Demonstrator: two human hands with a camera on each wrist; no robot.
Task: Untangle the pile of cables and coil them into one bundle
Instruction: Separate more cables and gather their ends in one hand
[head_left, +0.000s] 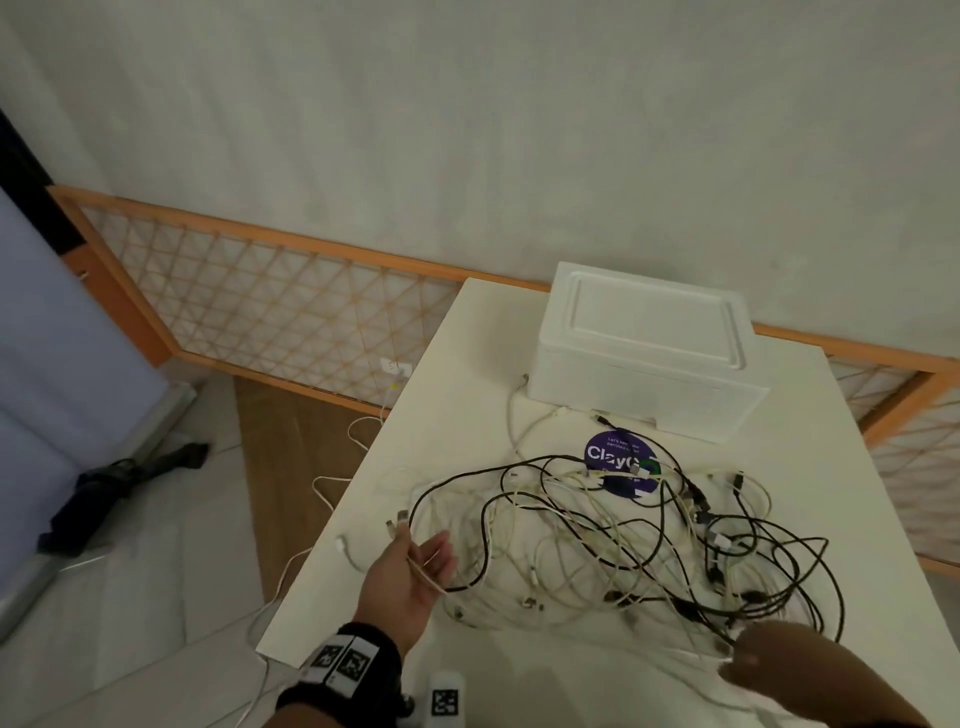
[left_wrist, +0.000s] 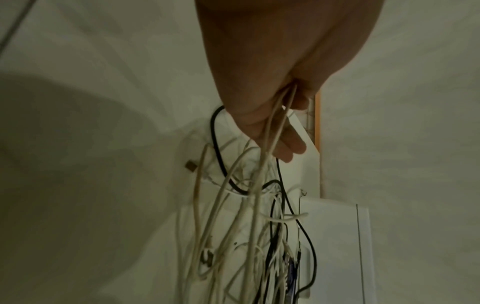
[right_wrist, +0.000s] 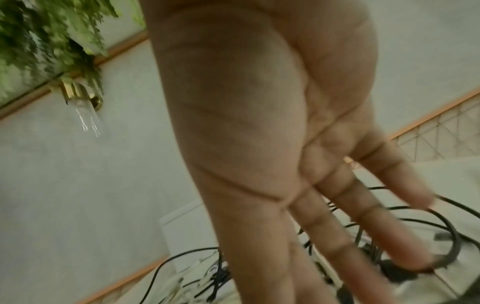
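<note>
Holding a couple of pale cable strands in my left hand (head_left: 410, 577), I have the fingers curled loosely around them at the near-left edge of the tangle; the left wrist view shows the strands running out between thumb and fingers (left_wrist: 285, 142) and down into the heap. My right hand (head_left: 774, 660) reaches over the near-right side of the pile with the fingers (right_wrist: 384, 232) straight and spread, gripping nothing that I can see, though the tips sit right at some black loops; the picture is blurred there, so I cannot tell whether they touch.

The pile of cables (head_left: 623, 535) lies spread across the middle of the white bench (head_left: 467, 364), black and white leads crossing each other many times, with plugs scattered along its edges. Part of it covers a round purple sticker (head_left: 608, 452), and one white lead runs up toward the white foam box (head_left: 649, 353) at the far side.

I judge the step in hand to be freeing a single lead. To do it well, I would keep the left grip steady as an anchor near the plug (head_left: 401, 517) and let the right fingers lift crossing loops off it one at a time, following the strand rather than tugging. Pulling hard would likely cinch knots tighter and drag the whole heap toward the bench edge.
</note>
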